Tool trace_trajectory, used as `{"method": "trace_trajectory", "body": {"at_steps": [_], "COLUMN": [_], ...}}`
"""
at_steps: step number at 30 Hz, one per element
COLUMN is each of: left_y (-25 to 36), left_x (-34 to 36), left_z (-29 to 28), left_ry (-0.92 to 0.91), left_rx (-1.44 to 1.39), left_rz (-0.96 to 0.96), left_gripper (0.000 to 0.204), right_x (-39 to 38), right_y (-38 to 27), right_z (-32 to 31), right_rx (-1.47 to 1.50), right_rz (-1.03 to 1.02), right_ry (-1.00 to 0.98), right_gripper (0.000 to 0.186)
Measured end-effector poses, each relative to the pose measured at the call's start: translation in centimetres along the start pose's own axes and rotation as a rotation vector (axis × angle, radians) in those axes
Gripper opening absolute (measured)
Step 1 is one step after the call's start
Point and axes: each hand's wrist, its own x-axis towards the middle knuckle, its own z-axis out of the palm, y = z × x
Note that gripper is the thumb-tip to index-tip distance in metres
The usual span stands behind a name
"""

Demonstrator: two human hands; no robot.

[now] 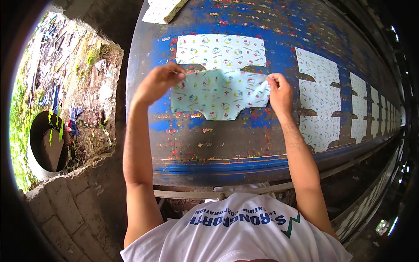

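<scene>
My left hand point(159, 83) pinches the upper left corner of a pale aqua fabric piece point(218, 96) with a small cartoon print. My right hand point(280, 91) grips its upper right corner, so the piece is stretched wide between them. It has curved cut-outs along its lower edge. Just beyond it, a similar white printed piece point(220, 48) lies flat on the long, paint-spotted blue and dark table point(222, 139), partly hidden by the piece I hold.
Rows of printed pieces point(318, 100) run along the table to the right. A pale slab point(159, 9) sits at the far left corner. Left of the table are a broken concrete edge point(70, 196), debris-strewn ground with plants, and a large round container point(37, 148).
</scene>
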Motion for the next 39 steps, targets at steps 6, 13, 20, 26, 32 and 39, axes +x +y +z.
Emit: {"method": "trace_trajectory", "body": {"at_steps": [6, 13, 20, 26, 32, 39], "left_y": [-0.6, -5.0, -5.5, -7.3, -5.8, 8.2], "left_x": [8.3, 16.7, 17.4, 18.8, 17.2, 1.4], "left_z": [-4.6, -4.2, -4.7, -4.8, -1.2, 8.8], "left_ry": [0.257, 0.460, 0.326, 0.378, 0.374, 0.432], "left_rx": [0.449, 0.802, 0.878, 0.964, 1.308, 0.499], "left_rz": [0.005, 0.031, -0.050, -0.096, 0.075, 0.232], "left_gripper": [0.028, 0.022, 0.021, 0.020, 0.036, 0.021], "right_x": [8.3, 15.7, 17.6, 18.5, 12.4, 0.2], "right_y": [-0.1, 0.6, 1.9, 1.1, -2.9, -6.3], "right_z": [1.0, 5.2, 5.8, 5.9, 7.1, 0.7], "right_rx": [-0.031, -0.235, -0.486, -0.471, -0.402, 0.234], "right_rz": [-0.074, 0.019, -0.077, 0.032, -0.287, -0.245], "right_ry": [0.059, -0.023, -0.125, -0.199, -0.040, 0.043], "right_gripper": [0.023, 0.024, 0.024, 0.026, 0.017, 0.011]}}
